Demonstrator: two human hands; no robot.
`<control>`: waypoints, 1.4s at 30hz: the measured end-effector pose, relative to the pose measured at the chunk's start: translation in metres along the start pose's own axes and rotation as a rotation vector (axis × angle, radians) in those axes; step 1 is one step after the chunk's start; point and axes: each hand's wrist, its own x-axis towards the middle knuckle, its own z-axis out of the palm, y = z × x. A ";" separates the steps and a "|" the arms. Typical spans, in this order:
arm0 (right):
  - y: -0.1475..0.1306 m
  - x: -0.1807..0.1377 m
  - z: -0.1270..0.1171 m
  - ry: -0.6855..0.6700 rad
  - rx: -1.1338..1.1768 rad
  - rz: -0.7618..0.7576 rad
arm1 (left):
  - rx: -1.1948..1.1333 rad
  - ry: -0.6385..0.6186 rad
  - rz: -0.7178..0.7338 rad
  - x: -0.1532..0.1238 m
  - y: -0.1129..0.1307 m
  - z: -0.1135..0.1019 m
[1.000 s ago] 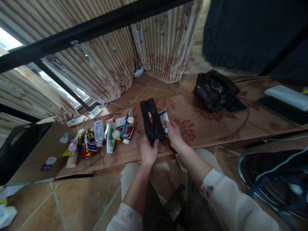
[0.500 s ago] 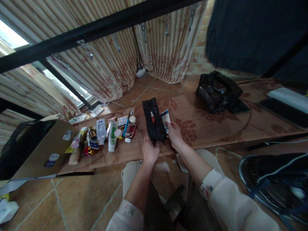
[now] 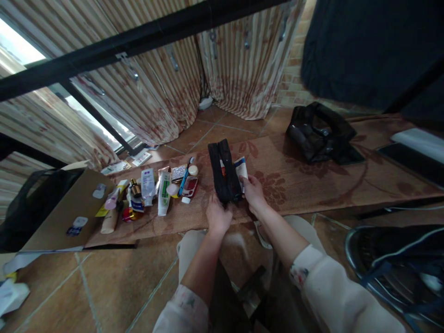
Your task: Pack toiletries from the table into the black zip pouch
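Blue-and-white tube (image 3: 242, 170), illegible, beside black pouch (image 3: 229, 173)

Clock positions taken from the black pouch (image 3: 225, 175), itself matt and cloth-like. White tube (image 3: 240, 167), three o'clock, just beside: smooth, apparently plastic. Table cover (image 3: 322, 185), three o'clock: woven cloth, matt, visibly textured. Glittered case (image 3: 178, 173), nine o'clock: sparkling, grainy-looking face. Cardboard box (image 3: 58, 217), nine o'clock, further out: matt board; labels (image 3: 80, 222) smoother, seemingly paper or plastic. Black bag (image 3: 300, 134), two o'clock: glossy, plastic-like, strong highlights. Curtain (image 3: 163, 101), eleven o'clock: pleated cloth, matt. Rail (image 3: 222, 14), twelve o'clock: dark, low sheen, probably metal. Wall (image 3: 293, 78), one o'clock: brick-patterned, rough-looking. Floor tiles (image 3: 145, 286), seven o'clock: hard, faint sheen. Curved rim (image 3: 351, 259), four o'clock: shiny, metallic.
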 end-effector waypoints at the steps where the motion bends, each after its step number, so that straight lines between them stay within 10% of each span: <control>1: 0.001 0.000 0.000 -0.001 0.000 0.001 | 0.001 0.000 -0.002 0.000 0.000 0.000; 42: 0.003 0.003 0.001 0.014 -0.001 -0.011 | -0.007 -0.009 -0.005 0.000 0.002 0.000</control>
